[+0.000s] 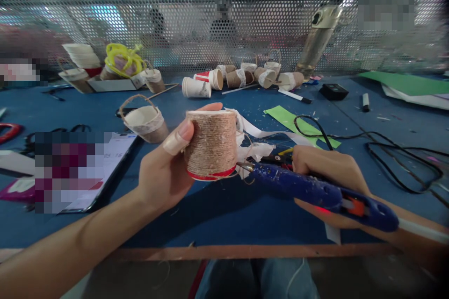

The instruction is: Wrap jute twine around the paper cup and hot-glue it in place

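Note:
My left hand [164, 168] is wrapped round a paper cup [211, 145] wound with brown twine, a band of red showing at its lower edge. A bandage covers part of the thumb. In my right hand [329, 177] is a blue glue gun [298, 187], its metal tip at the cup's lower right edge. White ribbon [259, 133] trails behind the cup to the right. Scraps of white lace [257, 151] lie between the cup and my right hand, partly hidden.
A small lace-trimmed basket [150, 126] and a phone [105, 173] are at left. Several wrapped cups [266, 77] and a bottle [314, 42] stand along the mesh partition. Black cable [377, 135] loops at right beside green paper [291, 119].

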### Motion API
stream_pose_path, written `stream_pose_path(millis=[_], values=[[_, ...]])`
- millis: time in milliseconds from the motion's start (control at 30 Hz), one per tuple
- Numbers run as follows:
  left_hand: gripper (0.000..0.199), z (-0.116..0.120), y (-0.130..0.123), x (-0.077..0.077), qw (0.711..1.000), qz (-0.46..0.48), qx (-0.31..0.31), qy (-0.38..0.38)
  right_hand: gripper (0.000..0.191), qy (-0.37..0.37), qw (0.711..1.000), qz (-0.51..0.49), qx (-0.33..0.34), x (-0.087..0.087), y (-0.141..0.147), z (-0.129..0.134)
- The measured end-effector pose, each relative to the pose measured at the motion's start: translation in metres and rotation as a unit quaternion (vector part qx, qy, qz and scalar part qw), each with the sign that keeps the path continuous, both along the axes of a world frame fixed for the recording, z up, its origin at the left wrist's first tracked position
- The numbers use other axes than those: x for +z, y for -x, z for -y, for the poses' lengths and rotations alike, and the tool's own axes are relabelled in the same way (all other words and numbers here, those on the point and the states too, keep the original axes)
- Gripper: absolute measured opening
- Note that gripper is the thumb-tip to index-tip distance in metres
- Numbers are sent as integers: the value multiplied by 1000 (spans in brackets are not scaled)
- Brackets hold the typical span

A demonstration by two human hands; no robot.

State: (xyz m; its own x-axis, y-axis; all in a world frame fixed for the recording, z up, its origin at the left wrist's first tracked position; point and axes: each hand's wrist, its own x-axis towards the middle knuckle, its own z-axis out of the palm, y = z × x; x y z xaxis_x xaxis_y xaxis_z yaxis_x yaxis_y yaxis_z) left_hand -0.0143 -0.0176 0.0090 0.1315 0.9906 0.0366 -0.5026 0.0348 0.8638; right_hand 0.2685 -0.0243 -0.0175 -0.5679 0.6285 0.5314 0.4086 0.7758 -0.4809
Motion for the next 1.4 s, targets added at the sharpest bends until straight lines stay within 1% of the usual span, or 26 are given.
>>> stream_pose_path(millis=[33, 167, 267, 333, 533, 633, 700, 767, 833, 867, 967, 1033, 1067, 1167, 1233, 1300, 1400], values=[[50, 0, 0, 0, 1000, 0, -4, -2, 26, 5, 1000, -2, 6, 0, 0, 0], [48, 0, -1, 0, 1000, -10, 10, -14, 24, 11, 1000, -17, 18, 1, 3, 2], [49, -1, -2, -1, 1000, -14, -10, -7, 25, 5, 999, -39, 31, 1, 7, 4], [48, -2, -2, -2, 1000, -19, -11, -10, 25, 3, 999, -38, 31, 1, 7, 4], [55, -5, 0, 0, 1000, -8, -8, -1, 27, 2, 1000, -7, -18, 5, 5, 1], [54, -6, -1, 1, 1000, 0, -1, -5, 27, 29, 998, -26, -57, 5, 6, -1], [53, -5, -2, 1, 1000, -1, -3, -5, 22, 63, 992, -72, -79, 5, 10, -2], [54, -4, -4, 0, 1000, -7, -15, -4, 16, 98, 981, -139, -89, 5, 14, -2], [53, -4, -4, -2, 1000, -12, -27, -9, 10, 134, 970, -189, -78, 5, 19, -2], [52, -4, -4, -3, 999, -15, -32, -13, 13, 153, 966, -200, -67, 5, 22, -3], [48, -5, -3, -7, 999, -20, -45, -23, 34, 227, 956, -182, -32, 4, 26, -4], [45, -6, -2, -8, 998, -22, -53, -30, 38, 280, 944, -172, -18, 4, 29, -4], [44, -7, -2, -9, 998, -24, -56, -33, 37, 307, 935, -180, -7, 3, 31, -5], [47, -7, 0, -10, 998, -37, -47, -28, 33, 386, 889, -244, 31, 3, 40, -6], [49, -7, 0, -9, 998, -46, -30, -20, 33, 412, 869, -271, 49, 2, 46, -6], [48, -6, 0, -8, 998, -51, -16, -15, 32, 419, 859, -290, 55, 1, 49, -6], [47, -5, 0, -8, 998, -56, -14, -15, 29, 445, 839, -306, 69, -4, 49, -3]])
